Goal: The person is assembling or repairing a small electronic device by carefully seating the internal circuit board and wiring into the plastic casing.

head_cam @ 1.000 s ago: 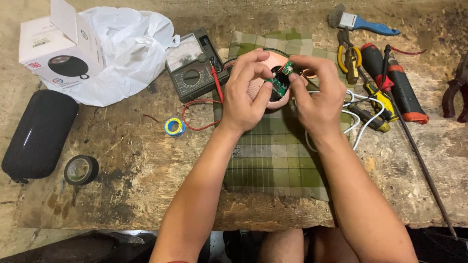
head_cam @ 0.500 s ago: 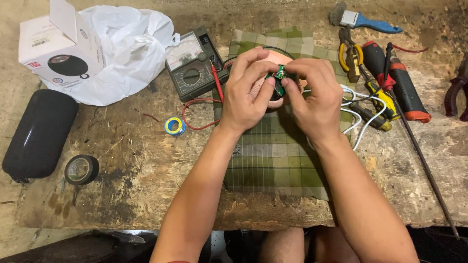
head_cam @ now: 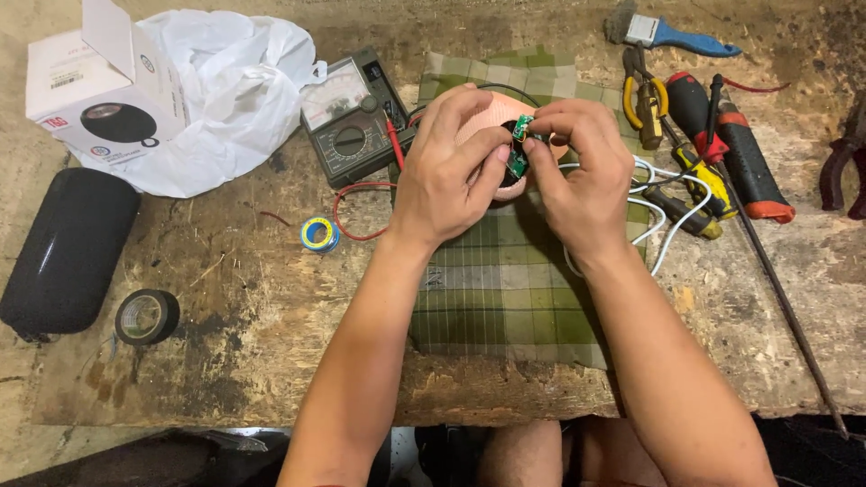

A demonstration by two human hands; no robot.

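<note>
A: Quick, what have you got?

B: Both hands up over the green plaid cloth (head_cam: pixel 505 289) on the counter (head_cam: pixel 253 343). My left hand (head_cam: pixel 446 176) cups a small round pinkish shell (head_cam: pixel 492 126); its fingers are clenched round it, thumb pressed on the small green circuit board (head_cam: pixel 518 144). My right hand (head_cam: pixel 586 180) pinches the board's top edge.

A: How do I do this well?

B: I'd say hold the board by its edges, not the parts. Keep the shell steady in my left and let only my right move. Watch the thin black lead; it looks easy to tug loose.

A: Anything close by?

B: Analog meter (head_cam: pixel 347 117) just left, white wires (head_cam: pixel 667 207) and screwdrivers (head_cam: pixel 731 153) right.
</note>
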